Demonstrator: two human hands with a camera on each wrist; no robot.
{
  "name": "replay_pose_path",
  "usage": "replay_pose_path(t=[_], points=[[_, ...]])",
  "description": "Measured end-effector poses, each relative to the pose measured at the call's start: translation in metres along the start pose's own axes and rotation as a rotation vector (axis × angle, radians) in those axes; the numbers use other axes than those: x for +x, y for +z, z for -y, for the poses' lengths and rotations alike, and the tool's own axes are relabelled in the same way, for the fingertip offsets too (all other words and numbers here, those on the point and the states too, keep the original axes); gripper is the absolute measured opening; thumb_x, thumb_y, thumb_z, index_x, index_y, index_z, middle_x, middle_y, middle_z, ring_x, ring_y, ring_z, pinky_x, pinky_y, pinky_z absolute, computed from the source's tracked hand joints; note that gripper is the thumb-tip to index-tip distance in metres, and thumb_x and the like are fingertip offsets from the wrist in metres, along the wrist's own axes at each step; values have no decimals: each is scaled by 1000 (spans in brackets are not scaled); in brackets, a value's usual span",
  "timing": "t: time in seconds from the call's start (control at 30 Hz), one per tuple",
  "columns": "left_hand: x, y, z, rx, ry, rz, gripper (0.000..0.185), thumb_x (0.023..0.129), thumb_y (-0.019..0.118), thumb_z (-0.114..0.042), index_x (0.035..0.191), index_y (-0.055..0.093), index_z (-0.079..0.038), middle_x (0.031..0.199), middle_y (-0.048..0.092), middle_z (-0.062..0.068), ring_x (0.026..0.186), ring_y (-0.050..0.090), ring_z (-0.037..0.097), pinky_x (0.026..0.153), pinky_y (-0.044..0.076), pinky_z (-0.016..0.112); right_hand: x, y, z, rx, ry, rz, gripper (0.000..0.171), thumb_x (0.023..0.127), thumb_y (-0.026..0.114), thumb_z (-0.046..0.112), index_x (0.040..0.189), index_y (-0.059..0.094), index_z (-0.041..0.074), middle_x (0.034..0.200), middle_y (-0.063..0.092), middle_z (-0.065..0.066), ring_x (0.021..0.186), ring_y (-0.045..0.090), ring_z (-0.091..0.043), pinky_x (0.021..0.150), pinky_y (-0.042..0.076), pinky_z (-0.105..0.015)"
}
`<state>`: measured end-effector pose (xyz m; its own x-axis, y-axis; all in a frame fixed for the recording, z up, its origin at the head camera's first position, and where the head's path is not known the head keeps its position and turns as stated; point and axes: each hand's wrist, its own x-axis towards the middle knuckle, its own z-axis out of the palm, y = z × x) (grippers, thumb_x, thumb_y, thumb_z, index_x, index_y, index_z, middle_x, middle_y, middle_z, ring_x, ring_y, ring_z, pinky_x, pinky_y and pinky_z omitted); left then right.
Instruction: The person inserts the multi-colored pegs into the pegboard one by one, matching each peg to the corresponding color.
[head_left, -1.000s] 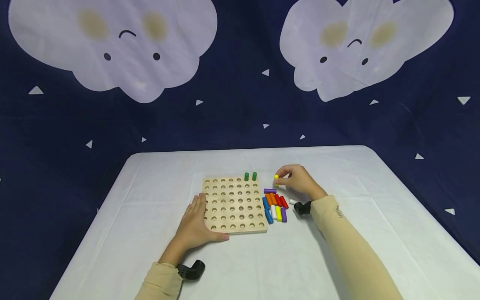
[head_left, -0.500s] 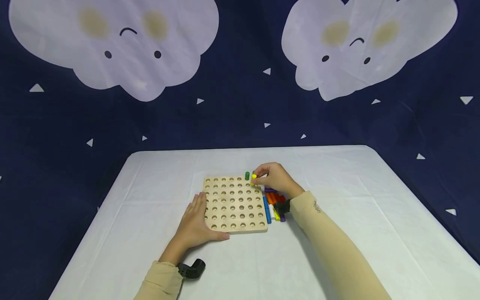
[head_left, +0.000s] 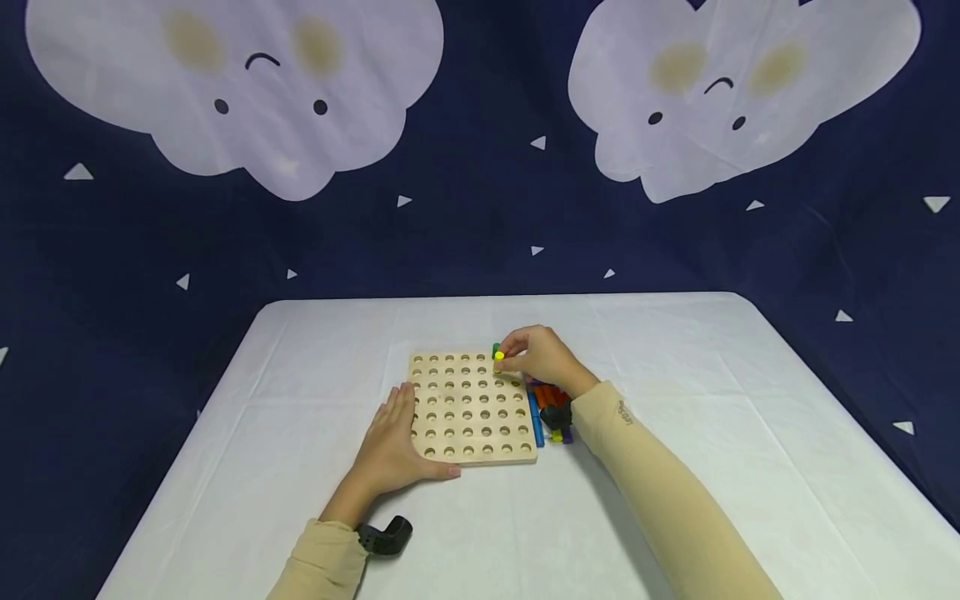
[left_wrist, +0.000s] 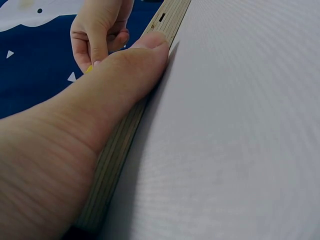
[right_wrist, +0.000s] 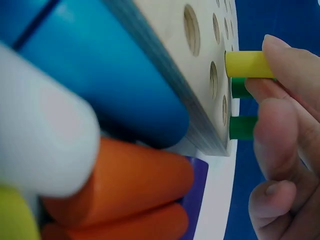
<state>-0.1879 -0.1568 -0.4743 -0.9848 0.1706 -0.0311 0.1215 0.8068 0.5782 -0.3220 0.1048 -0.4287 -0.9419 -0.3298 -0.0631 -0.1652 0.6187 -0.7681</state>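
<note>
A pale wooden pegboard (head_left: 476, 423) with rows of round holes lies flat on the table. My left hand (head_left: 390, 446) rests at its near left corner, fingers straight along the left side and thumb along the front edge. Over the far right part of the board, my right hand (head_left: 551, 360) pinches a yellow peg (right_wrist: 244, 64) between thumb and fingers. In the right wrist view the peg's free end meets the board at a hole; how deep it sits I cannot tell. Two green pegs (right_wrist: 242, 128) stand in the board close by, partly hidden by my fingers.
Loose pegs lie against the board's right side: blue (head_left: 536, 419), orange (right_wrist: 135, 175), white (right_wrist: 45, 120), purple (right_wrist: 196, 197) and others, partly under my right wrist. A white cloth covers the table (head_left: 337, 350). Behind hangs a dark blue backdrop (head_left: 480, 225) with clouds.
My right hand has carried the yellow peg leftward from beside the board to a hole near the green pegs. My left hand stays at the board's corner.
</note>
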Motion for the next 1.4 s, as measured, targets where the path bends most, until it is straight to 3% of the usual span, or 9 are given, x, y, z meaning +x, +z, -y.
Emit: replay_pose_path(t=[0.5, 0.93, 1.23, 1.4], points=[[0, 3, -1, 1, 2, 5, 156, 50, 83, -76, 158, 0, 2, 167, 0, 18, 156, 1, 32, 128, 5, 49, -2, -2, 1, -106, -16, -4, 14, 80, 84, 24, 87, 73, 17, 85, 72, 2, 53, 61, -19, 49, 50, -25], [0, 3, -4, 5, 9, 7, 157, 50, 82, -77, 158, 1, 2, 167, 1, 19, 156, 2, 32, 127, 6, 49, -8, -4, 4, -116, -11, 34, 14, 80, 84, 23, 85, 73, 16, 83, 73, 1, 55, 61, -17, 51, 52, -26], [-1, 2, -4, 5, -3, 14, 156, 50, 82, -77, 158, 0, 2, 167, 0, 17, 156, 1, 32, 127, 6, 49, -11, -7, 0, -100, -5, 39, 23, 81, 83, 25, 100, 76, 14, 95, 75, -1, 63, 66, -17, 58, 58, -29], [0, 0, -2, 9, -2, 4, 156, 50, 82, -77, 158, 1, 2, 167, 0, 18, 156, 2, 33, 127, 6, 49, -28, -16, -6, -59, 12, 14, 24, 83, 81, 29, 102, 76, 16, 99, 75, 0, 69, 67, -19, 63, 59, -31]])
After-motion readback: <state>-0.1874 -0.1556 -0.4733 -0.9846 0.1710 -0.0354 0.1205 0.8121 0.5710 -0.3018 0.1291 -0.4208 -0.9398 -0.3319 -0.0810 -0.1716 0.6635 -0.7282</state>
